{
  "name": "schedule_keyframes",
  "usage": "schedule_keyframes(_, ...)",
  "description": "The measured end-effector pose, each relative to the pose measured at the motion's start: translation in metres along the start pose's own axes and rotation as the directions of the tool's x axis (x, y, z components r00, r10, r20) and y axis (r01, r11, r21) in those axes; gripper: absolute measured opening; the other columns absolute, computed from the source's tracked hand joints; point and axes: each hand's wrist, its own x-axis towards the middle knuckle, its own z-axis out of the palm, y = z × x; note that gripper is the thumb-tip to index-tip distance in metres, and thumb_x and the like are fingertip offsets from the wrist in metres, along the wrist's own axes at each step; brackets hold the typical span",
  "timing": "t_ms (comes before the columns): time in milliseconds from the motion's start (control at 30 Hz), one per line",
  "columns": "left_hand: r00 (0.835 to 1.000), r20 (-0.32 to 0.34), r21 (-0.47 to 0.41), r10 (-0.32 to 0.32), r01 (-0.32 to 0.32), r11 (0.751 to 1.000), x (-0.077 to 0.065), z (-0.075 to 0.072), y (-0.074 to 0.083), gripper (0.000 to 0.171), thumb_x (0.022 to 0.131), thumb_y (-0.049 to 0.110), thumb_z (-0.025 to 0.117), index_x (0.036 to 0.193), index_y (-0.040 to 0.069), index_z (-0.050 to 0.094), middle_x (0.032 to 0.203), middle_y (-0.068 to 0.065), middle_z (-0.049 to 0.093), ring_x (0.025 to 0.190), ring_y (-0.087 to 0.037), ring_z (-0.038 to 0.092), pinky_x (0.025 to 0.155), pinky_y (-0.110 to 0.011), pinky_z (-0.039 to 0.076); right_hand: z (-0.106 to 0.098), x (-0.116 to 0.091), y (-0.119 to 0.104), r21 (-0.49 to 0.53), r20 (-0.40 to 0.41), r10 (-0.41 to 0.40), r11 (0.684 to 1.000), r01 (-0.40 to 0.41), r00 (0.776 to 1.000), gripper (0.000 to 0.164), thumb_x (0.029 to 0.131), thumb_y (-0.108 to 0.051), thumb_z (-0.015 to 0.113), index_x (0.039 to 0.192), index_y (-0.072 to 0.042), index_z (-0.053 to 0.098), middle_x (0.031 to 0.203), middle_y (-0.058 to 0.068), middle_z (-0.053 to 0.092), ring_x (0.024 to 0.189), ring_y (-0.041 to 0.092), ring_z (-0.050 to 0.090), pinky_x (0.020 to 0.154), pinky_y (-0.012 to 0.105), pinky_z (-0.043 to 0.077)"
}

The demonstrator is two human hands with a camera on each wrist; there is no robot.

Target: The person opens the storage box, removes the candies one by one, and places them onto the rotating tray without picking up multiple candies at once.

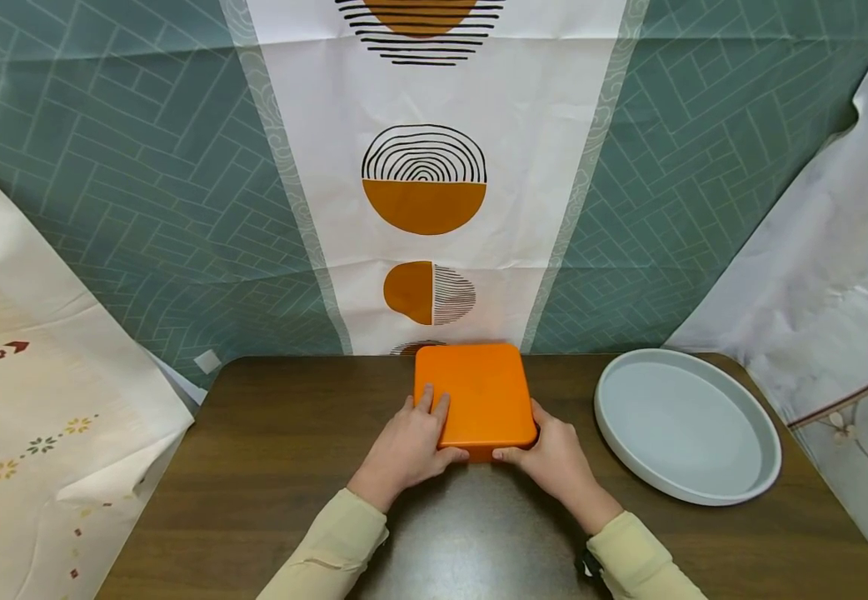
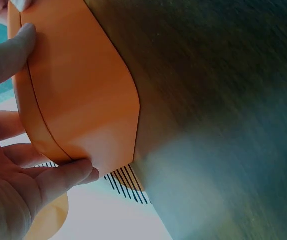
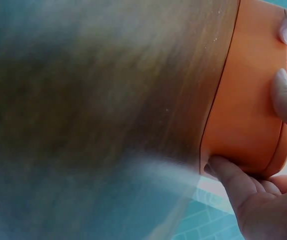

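An orange lidded box [image 1: 482,387] with rounded corners stands at the far edge of the brown table. Its lid is on, and a thin seam runs around the box [image 2: 88,85] just under the top in the left wrist view. My left hand [image 1: 406,450] grips the near left corner, thumb at the front by the seam, some fingers over the lid and others along the side. My right hand [image 1: 556,458] holds the near right corner, its thumb on the front and fingers along the right side. In the right wrist view, a fingertip reaches low on the box [image 3: 246,90].
A round pale grey tray [image 1: 692,425] with a raised rim lies to the right. The brown wooden table [image 1: 254,500] ends just behind the box at a patterned green and white curtain [image 1: 434,100]. Light cloths hang at the left and right sides.
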Motion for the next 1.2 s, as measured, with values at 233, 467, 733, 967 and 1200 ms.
schedule_keyframes(233, 1.000, 0.002, -0.008, -0.003, 0.003, 1.000, 0.0007, -0.0017, -0.0024, 0.091, 0.080, 0.070, 0.050, 0.141, 0.005, 0.037, 0.139, -0.026, 0.035, 0.112, -0.047, 0.046, 0.093, -0.045, 0.040, -0.0010, 0.0016, -0.0029, -0.020, -0.004, 0.010, 1.000, -0.010, 1.000, 0.102, 0.057, -0.060, 0.078, 0.137, -0.008, 0.042, 0.109, 0.003, 0.062, 0.088, 0.013, 0.059, 0.077, 0.034, 0.049)
schedule_keyframes(467, 1.000, 0.015, -0.002, -0.007, 0.007, 1.000, -0.0010, -0.0016, -0.0053, 0.091, 0.080, 0.071, 0.048, 0.142, 0.005, 0.036, 0.141, -0.025, 0.034, 0.113, -0.046, 0.046, 0.094, -0.044, 0.039, -0.0010, 0.0017, -0.0047, -0.037, -0.012, 0.013, 0.999, -0.013, 1.000, 0.108, 0.056, -0.060, 0.079, 0.139, -0.003, 0.039, 0.118, 0.009, 0.058, 0.095, 0.019, 0.059, 0.081, 0.037, 0.048)
schedule_keyframes(733, 1.000, 0.010, 0.018, 0.010, -0.011, 1.000, -0.0019, -0.0026, -0.0046, 0.089, 0.082, 0.071, 0.046, 0.140, 0.004, 0.038, 0.139, -0.024, 0.037, 0.110, -0.047, 0.047, 0.093, -0.044, 0.040, -0.0021, 0.0017, -0.0049, -0.048, -0.016, 0.014, 0.999, -0.015, 1.000, 0.110, 0.055, -0.059, 0.080, 0.139, -0.002, 0.039, 0.120, 0.011, 0.057, 0.096, 0.020, 0.059, 0.081, 0.038, 0.048)
schedule_keyframes(967, 0.999, -0.002, 0.053, 0.042, -0.042, 0.998, -0.0007, -0.0026, -0.0053, 0.088, 0.083, 0.071, 0.045, 0.139, 0.003, 0.040, 0.136, -0.024, 0.040, 0.108, -0.046, 0.049, 0.095, -0.045, 0.038, -0.0026, 0.0015, -0.0048, -0.062, -0.010, 0.018, 0.998, -0.019, 1.000, 0.111, 0.054, -0.060, 0.080, 0.138, 0.000, 0.039, 0.119, 0.013, 0.058, 0.095, 0.020, 0.060, 0.081, 0.038, 0.048)
schedule_keyframes(1200, 0.997, -0.028, 0.058, 0.076, -0.074, 0.996, 0.0007, -0.0005, -0.0066, 0.087, 0.084, 0.070, 0.043, 0.138, 0.002, 0.041, 0.135, -0.025, 0.041, 0.109, -0.044, 0.050, 0.097, -0.045, 0.036, -0.0024, 0.0016, -0.0022, -0.071, -0.015, 0.035, 0.997, -0.036, 0.999, 0.101, 0.052, -0.063, 0.079, 0.128, -0.003, 0.050, 0.103, 0.006, 0.063, 0.082, 0.014, 0.059, 0.073, 0.035, 0.049)
